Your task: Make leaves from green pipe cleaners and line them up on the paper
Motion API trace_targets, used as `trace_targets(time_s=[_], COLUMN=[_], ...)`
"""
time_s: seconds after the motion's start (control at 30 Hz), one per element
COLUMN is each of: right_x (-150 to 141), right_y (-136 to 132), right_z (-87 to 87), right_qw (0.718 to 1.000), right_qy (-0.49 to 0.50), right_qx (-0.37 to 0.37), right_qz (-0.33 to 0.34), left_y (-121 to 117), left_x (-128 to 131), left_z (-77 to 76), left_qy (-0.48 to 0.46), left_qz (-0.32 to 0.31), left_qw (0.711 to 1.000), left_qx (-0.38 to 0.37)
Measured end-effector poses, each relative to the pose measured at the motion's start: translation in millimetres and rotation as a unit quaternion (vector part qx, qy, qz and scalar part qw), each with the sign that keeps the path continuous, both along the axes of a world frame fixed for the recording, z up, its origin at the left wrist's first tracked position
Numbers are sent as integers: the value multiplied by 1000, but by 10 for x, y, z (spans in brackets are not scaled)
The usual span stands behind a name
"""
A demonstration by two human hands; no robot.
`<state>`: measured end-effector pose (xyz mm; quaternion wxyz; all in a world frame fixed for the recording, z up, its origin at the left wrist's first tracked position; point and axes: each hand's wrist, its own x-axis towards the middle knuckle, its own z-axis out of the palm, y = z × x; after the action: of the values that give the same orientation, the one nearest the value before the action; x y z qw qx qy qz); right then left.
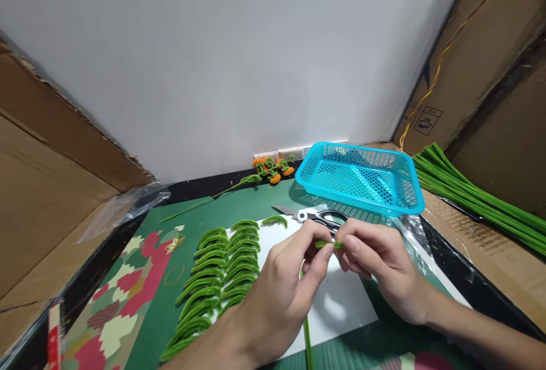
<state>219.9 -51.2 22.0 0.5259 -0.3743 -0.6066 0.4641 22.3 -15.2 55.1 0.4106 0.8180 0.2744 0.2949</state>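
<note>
My left hand (284, 285) and my right hand (386, 262) are close together over the white sheet (345, 307). Both pinch a short green pipe cleaner piece (325, 244), whose middle shows between the fingertips. Below my left hand runs a long green pipe cleaner (307, 339); whether that hand also holds it is hidden. Left of the hands, curved green pipe cleaner leaves (200, 290) lie in two columns, partly covered by my left forearm. A single curved leaf (275, 220) lies apart, beside the black-handled scissors (313, 216) just behind my hands.
A blue plastic basket (412, 202) stands behind my right hand. An orange pipe cleaner flower stem (239, 183) lies at the back. Long green pipe cleaners (482, 199) are bundled on the right. Rubber bands (174, 274) lie on the green mat (149, 307). Cardboard walls (63, 148) flank the table.
</note>
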Motion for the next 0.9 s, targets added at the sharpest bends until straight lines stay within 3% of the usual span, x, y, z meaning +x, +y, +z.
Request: trace_targets(time_s=[0.17,0.43,0.6,0.9], right_x=[-32,-32,-29,-12], right_y=[-3,17,46,53], right_z=[-40,-68,-77,-63], right_qw=[983,950,936,931], right_qy=[-119,-180,-186,-191], right_qx=[122,230,253,271], right_qz=[-64,-111,-162,-154], left_y=[-21,-14,0,9], left_x=[25,48,67,37], left_z=[34,19,15,22], left_qy=[-4,-47,-51,-10], left_qz=[8,27,40,35], left_qw=[997,975,981,997], left_qx=[-73,-218,-183,-75])
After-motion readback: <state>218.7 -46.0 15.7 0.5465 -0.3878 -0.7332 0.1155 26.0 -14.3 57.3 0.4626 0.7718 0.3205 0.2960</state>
